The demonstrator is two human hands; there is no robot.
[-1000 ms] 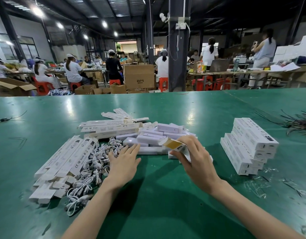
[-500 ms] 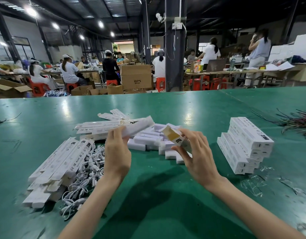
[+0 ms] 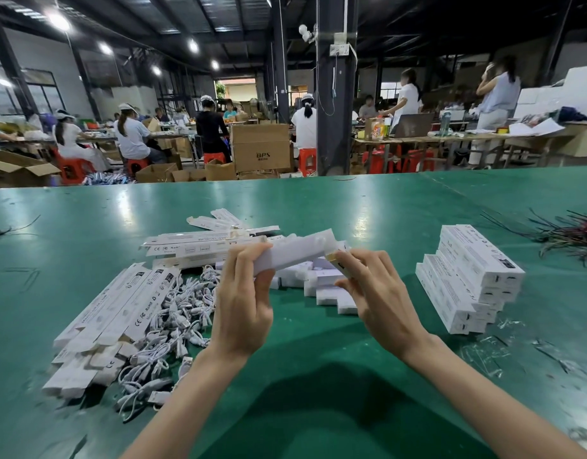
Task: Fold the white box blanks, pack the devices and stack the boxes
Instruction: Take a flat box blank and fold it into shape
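My left hand grips a long white device and holds it slanted above the green table. My right hand pinches an opened white box with a brown inner flap, its mouth touching the device's right end. Below the hands lie several loose white devices. Flat white box blanks are heaped at the left and more blanks lie behind. A stack of packed boxes stands at the right.
A tangle of white cables lies between the blanks and my left arm. Dark wire ties are strewn at the far right, and clear plastic scraps lie near the stack. Seated workers and cardboard cartons fill the hall beyond the table's far edge.
My left hand lifted a white device off the pile and carried it right. My right hand raised the opened box, and the two now meet.
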